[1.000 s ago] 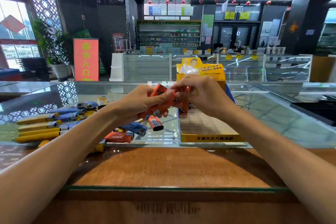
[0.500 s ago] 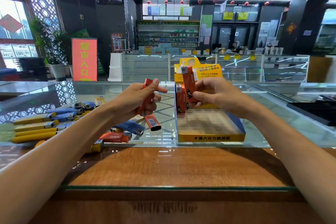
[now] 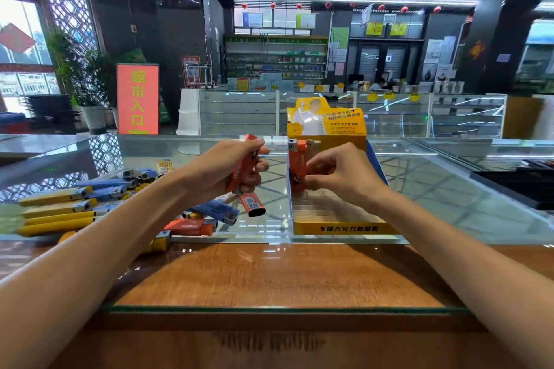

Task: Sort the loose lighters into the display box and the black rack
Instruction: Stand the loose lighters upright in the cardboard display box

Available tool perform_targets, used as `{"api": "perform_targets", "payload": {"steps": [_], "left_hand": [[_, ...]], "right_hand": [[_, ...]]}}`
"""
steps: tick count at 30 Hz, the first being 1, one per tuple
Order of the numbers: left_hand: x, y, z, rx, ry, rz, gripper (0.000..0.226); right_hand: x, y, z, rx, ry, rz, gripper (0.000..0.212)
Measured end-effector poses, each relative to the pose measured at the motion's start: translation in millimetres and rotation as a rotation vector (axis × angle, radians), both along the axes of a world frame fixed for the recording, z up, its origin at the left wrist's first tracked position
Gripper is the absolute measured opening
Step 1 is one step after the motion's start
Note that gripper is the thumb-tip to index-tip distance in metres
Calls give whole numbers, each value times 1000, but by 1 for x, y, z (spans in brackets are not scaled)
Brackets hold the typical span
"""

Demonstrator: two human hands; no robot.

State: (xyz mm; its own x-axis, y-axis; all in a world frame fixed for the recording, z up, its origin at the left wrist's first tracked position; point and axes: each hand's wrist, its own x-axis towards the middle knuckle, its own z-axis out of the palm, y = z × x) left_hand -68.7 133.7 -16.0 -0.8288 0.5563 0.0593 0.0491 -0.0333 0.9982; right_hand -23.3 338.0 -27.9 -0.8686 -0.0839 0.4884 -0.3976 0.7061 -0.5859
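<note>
**Head view: right hand seating an orange lighter in the box, left hand holding spares**

- Right hand [image 3: 344,174]: thumb and fingertips pinch an orange lighter [image 3: 298,165], which stands upright with its metal cap up. It sits at the hand's 9 o'clock, in the far-left corner of the display box [image 3: 344,229]. A second metal cap shows just right of it. Knuckles face up, and the forearm runs in from 5 o'clock.
- Left hand [image 3: 227,168]: fingers curled round a small bunch of orange lighters [image 3: 244,165], thumb on top. The bunch is tilted, with its top end poking out past the thumb at 12 o'clock. The forearm comes in from 7 o'clock.
- A barcode lighter [image 3: 253,204] sticks out below the left hand toward 5 o'clock. Can't tell whether it's gripped or resting on the glass.
- The box is at 3 o'clock of the left hand, on the glass part of the worktop [image 3: 269,272]. Its grid cells nearer the camera show no lighters.
- Loose lighters [image 3: 75,207] in yellow, blue and orange are piled at 8 to 9 o'clock of the left hand.
- The black rack [image 3: 524,186] is at 3 o'clock of the box, well apart from both hands.
</note>
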Motion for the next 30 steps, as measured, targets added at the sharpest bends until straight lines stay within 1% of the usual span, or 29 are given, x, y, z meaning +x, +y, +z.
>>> {"api": "perform_targets", "payload": {"steps": [3,7,11,13,15,17,20,22,25,27,29,30], "left_hand": [[-1,0,0,12,-16,8,18],[1,0,1,34,-51,-52,9],[4,1,2,42,-56,-66,10],[6,0,2,40,-21,-64,12],[6,-1,3,36,17,-67,13],[6,-2,3,36,25,-71,16],[5,-2,3,37,25,-75,17],[5,-3,3,36,25,-74,17],[6,-4,3,27,36,-62,19],[7,-4,3,7,61,-46,21],[7,-4,2,-12,82,-27,24],[8,-4,2,-12,86,-16,24]], "right_hand": [[-2,-1,-4,25,35,-36,20],[-5,-2,-7,94,37,-68,22],[-6,-2,-11,174,-5,-65,18],[-6,-2,-12,245,-4,-53,16],[-8,-2,-11,273,22,-57,16],[-11,-3,-8,256,23,-79,20],[-12,-4,-4,128,26,-106,30],[-12,-5,-3,63,71,-125,31],[-13,-8,-4,69,131,-144,26],[-13,-11,-3,85,156,-143,30],[-11,-12,-1,25,183,-151,38],[-10,-11,0,-22,193,-149,38]]}}
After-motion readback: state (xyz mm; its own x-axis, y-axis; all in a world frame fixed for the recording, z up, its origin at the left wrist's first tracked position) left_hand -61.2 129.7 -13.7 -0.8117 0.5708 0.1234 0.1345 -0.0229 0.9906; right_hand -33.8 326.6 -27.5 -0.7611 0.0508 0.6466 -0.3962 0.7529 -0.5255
